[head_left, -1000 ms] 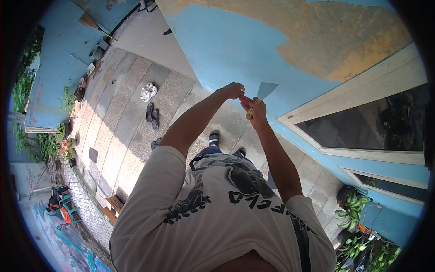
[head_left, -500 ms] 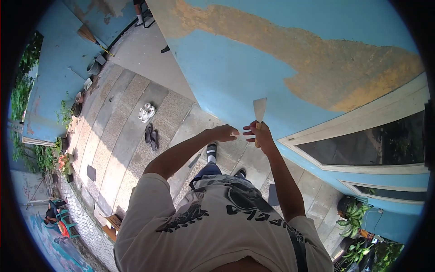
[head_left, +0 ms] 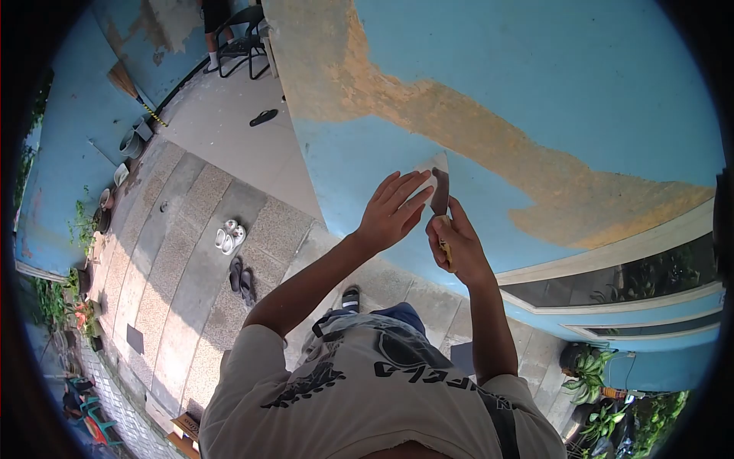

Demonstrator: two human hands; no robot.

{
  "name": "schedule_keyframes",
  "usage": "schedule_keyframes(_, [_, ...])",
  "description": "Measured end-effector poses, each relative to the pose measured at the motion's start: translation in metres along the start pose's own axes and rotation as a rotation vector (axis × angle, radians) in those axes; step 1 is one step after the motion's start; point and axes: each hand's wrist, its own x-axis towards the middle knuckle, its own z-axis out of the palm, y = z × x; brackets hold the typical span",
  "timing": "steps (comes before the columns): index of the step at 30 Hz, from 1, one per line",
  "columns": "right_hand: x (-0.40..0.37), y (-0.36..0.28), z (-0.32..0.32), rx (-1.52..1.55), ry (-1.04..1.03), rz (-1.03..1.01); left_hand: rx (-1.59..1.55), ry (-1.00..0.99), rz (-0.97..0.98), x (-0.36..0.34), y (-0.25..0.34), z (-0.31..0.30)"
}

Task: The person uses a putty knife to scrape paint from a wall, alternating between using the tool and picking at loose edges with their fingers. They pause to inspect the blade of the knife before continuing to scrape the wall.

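My right hand point(head_left: 461, 243) is wrapped round the yellowish handle of a scraper point(head_left: 440, 191), its metal blade pointing up at the blue wall point(head_left: 367, 141). My left hand point(head_left: 394, 210) is raised beside the blade, fingers spread, with the fingertips close to or against it; exact contact is hard to tell. Just beyond the blade, the wall has a long bare brown patch point(head_left: 459, 122) where no blue paint shows.
White clogs point(head_left: 229, 236) and dark sandals point(head_left: 242, 281) lie on the paving at left. A black chair point(head_left: 246, 42) stands near another person's legs point(head_left: 214, 42). A window point(head_left: 634, 268) and potted plants point(head_left: 589, 375) are at right.
My left hand has risen and spread open beside the blade. My right hand has turned the scraper and moved slightly. The view has shifted, bringing more of the chair and the other person's legs into sight.
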Motion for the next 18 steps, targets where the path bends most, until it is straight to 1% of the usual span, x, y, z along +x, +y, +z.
schedule_keyframes(1, [0.005, -0.008, 0.007, -0.007, 0.012, 0.002, -0.014, 0.047, 0.009, 0.006, -0.006, 0.001])
schedule_keyframes(3, [0.017, -0.023, 0.02, 0.122, -0.037, 0.0, -0.023, 0.077, 0.025, 0.021, -0.018, 0.002])
schedule_keyframes(5, [0.028, -0.036, 0.027, 0.099, -0.01, -0.002, -0.081, 0.226, 0.045, 0.039, -0.03, 0.002])
schedule_keyframes(6, [0.033, -0.044, 0.029, 0.118, -0.04, 0.013, -0.061, 0.278, 0.085, 0.048, -0.038, 0.002])
schedule_keyframes(7, [0.038, -0.05, 0.03, 0.136, -0.071, 0.032, -0.066, 0.285, 0.087, 0.055, -0.046, 0.002])
schedule_keyframes(9, [0.046, -0.06, 0.033, 0.135, -0.09, 0.047, -0.081, 0.4, 0.171, 0.067, -0.062, 0.004])
schedule_keyframes(11, [0.054, -0.071, 0.034, 0.133, -0.11, 0.063, -0.078, 0.435, 0.199, 0.079, -0.069, 0.0])
schedule_keyframes(14, [0.065, -0.079, 0.033, 0.09, -0.093, 0.1, -0.023, 0.423, 0.137, 0.084, -0.073, 0.0])
schedule_keyframes(16, [0.069, -0.078, 0.026, 0.255, -0.122, 0.178, -0.033, 0.457, 0.133, 0.088, -0.076, 0.002])
schedule_keyframes(17, [0.07, -0.074, 0.024, 0.254, -0.122, 0.183, -0.032, 0.457, 0.128, 0.089, -0.076, 0.003])
schedule_keyframes(18, [0.07, -0.067, 0.021, 0.485, -0.24, 0.143, -0.044, 0.483, 0.118, 0.09, -0.074, 0.004])
